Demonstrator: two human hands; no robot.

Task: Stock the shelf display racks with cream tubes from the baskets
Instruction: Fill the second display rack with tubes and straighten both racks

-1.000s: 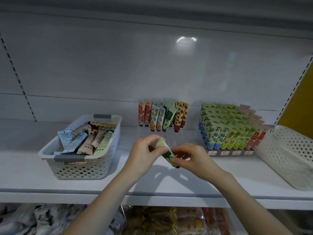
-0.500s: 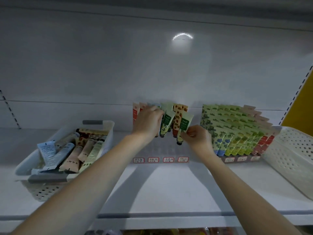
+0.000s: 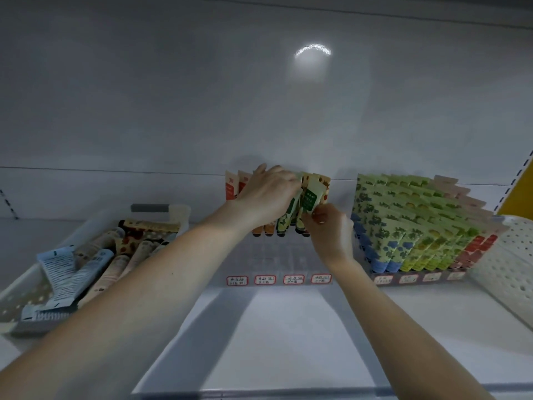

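Well off to the left of my left hand sits a white basket [image 3: 180, 215] on the shelf [image 3: 274, 336], with loose cream tubes [image 3: 115, 264] lying jumbled inside it, some printed side up.

My left hand [image 3: 268, 194] reaches to the back of the clear rack [image 3: 277, 261]. Its fingers lie stretched across the tops of the standing tubes [image 3: 230, 187] there, resting against them rather than wrapped round any; two orange-topped ones show just to the left of my knuckles. Price labels run along the rack's front edge, below both wrists.

Just right of my left thumb, touching it, is the green-labelled tube [image 3: 310, 197], cap end down and leaning a little to the right, at the right end of that row. My right hand [image 3: 328, 229] pinches it low down between thumb and fingertips, from below and to the right.

Just beside my right hand, further right, a full rack [image 3: 418, 226] holds tightly packed rows of green, blue and red tubes. Beyond that, at the far right, a white perforated basket [image 3: 513, 261] leans tilted.
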